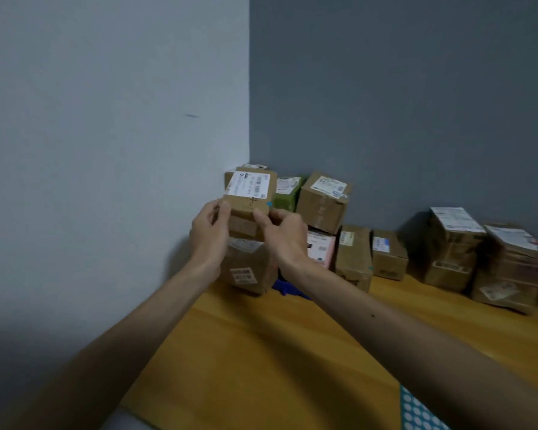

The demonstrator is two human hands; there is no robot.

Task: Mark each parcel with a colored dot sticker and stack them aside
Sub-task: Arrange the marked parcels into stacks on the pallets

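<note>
From the head view, my left hand [210,234] and right hand [288,235] are both up at the far left corner of the worktop [261,352], where the two walls meet. Together they hold a small brown parcel [250,190]. The left thumb lies on its lower left front edge with the fingers curled round the side. The right thumb presses on the front face, and the other fingers wrap the right side. A white shipping label covers the upper part of the parcel's face, and a teal dot sticker [269,204] sits at its right edge.

The parcel is at the top of a stack [246,268] of brown boxes in that corner; I cannot tell whether it rests on the box below or is just above it.

Just right of the stack stand a green parcel [288,193] and a tilted brown parcel [323,200], with a pink parcel [320,248] under them. Something blue [288,287] lies on the worktop at the foot of these. Two more brown boxes [354,256] follow along the far edge, and a taller pile [452,243] stands well apart toward the far right corner.

At the near edge, under my right forearm, a teal sticker sheet [416,411] with pale dots shows in part.
</note>
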